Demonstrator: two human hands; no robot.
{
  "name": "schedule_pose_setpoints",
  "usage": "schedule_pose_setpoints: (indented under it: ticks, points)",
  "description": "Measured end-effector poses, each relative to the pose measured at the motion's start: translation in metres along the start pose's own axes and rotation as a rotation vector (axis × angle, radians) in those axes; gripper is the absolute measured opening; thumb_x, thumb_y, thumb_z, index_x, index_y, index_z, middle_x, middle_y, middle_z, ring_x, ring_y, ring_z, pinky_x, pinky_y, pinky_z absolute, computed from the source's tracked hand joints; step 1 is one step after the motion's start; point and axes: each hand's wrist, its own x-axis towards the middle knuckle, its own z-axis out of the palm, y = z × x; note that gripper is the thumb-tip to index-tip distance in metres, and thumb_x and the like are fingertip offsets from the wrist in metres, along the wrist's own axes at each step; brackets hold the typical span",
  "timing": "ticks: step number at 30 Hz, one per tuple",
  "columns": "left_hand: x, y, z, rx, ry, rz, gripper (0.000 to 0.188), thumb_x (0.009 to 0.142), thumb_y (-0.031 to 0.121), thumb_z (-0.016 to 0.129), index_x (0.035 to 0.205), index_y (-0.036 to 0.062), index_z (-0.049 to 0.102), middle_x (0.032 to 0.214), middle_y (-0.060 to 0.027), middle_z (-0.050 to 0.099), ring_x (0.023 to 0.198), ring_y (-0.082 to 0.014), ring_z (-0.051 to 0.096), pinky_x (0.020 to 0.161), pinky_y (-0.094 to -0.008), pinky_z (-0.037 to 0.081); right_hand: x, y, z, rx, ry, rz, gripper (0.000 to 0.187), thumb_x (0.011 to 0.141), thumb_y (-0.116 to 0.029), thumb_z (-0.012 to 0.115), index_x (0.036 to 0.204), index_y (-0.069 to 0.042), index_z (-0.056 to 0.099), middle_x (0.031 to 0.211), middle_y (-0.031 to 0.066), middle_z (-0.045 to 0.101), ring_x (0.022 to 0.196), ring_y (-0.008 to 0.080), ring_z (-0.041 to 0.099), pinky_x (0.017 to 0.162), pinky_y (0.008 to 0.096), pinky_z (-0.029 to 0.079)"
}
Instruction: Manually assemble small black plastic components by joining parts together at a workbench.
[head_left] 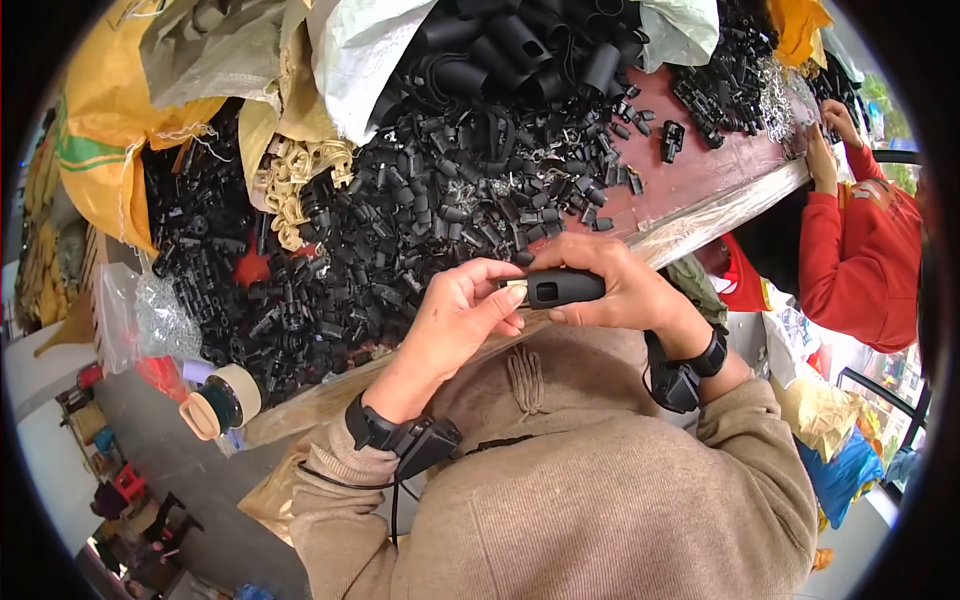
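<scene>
My right hand (632, 290) is closed round a black plastic housing (582, 286), a rounded tube-like shell with a rectangular slot in its side. At the shell's left end, my left hand (450, 318) pinches a small cream-coloured piece (517, 285) between thumb and fingers. The piece touches the shell's end; how far it reaches inside is hidden by my fingers. Both hands are just above the table's near edge, in front of my chest. Beyond them lies a wide heap of small black plastic parts (415, 190).
Larger black shells (500, 55) are piled at the back. Cream parts (290, 185) spill from a sack at left. A jar (235, 395) stands by the near left edge. Bare red tabletop (680, 175) shows at right, where a co-worker in a red sleeve (820, 235) handles small parts.
</scene>
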Motion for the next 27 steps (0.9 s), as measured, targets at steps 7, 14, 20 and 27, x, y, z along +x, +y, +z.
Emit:
schedule_pose_setpoints:
  ticks: [7, 14, 20, 27]
  points:
    - [0.018, -0.001, -0.004, -0.141, 0.002, -0.140, 0.026, 0.081, 0.011, 0.055, 0.101, -0.0039, 0.051, 0.081, -0.0084, 0.058, 0.065, -0.0128, 0.059, 0.058, -0.0209, 0.050, 0.001, 0.009, 0.006, 0.112, 0.042, 0.117, 0.039, 0.064, -0.017, 0.069, 0.095, 0.000, 0.054, 0.085, 0.0093, 0.054, 0.077, 0.0178, 0.052, 0.067, 0.0277, 0.041]
    - [0.036, 0.004, -0.014, -0.141, 0.008, -0.215, 0.026, 0.081, 0.013, 0.055, 0.101, -0.0038, 0.051, 0.082, -0.0091, 0.059, 0.064, -0.0129, 0.059, 0.057, -0.0207, 0.050, 0.014, 0.014, 0.006, 0.316, 0.117, 0.291, 0.039, 0.066, -0.019, 0.069, 0.097, 0.000, 0.053, 0.081, 0.0033, 0.052, 0.075, 0.0084, 0.049, 0.064, 0.0221, 0.040]
    - [0.039, 0.008, -0.015, -0.132, 0.013, -0.227, 0.026, 0.081, 0.014, 0.055, 0.101, -0.0033, 0.052, 0.084, -0.0102, 0.060, 0.066, -0.0134, 0.060, 0.059, -0.0208, 0.050, 0.018, 0.018, 0.004, 0.364, 0.091, 0.303, 0.038, 0.066, -0.018, 0.069, 0.095, 0.000, 0.053, 0.080, 0.0031, 0.052, 0.075, 0.0094, 0.049, 0.064, 0.0225, 0.040]
    - [0.024, 0.022, -0.016, -0.203, -0.110, -0.213, 0.034, 0.084, 0.025, 0.050, 0.101, -0.0040, 0.052, 0.086, -0.0109, 0.059, 0.073, -0.0158, 0.060, 0.063, -0.0247, 0.051, 0.015, 0.012, 0.000, -0.120, 0.130, -0.060, 0.040, 0.062, -0.023, 0.069, 0.093, -0.002, 0.055, 0.078, 0.0066, 0.051, 0.074, 0.0182, 0.050, 0.068, 0.0276, 0.036]
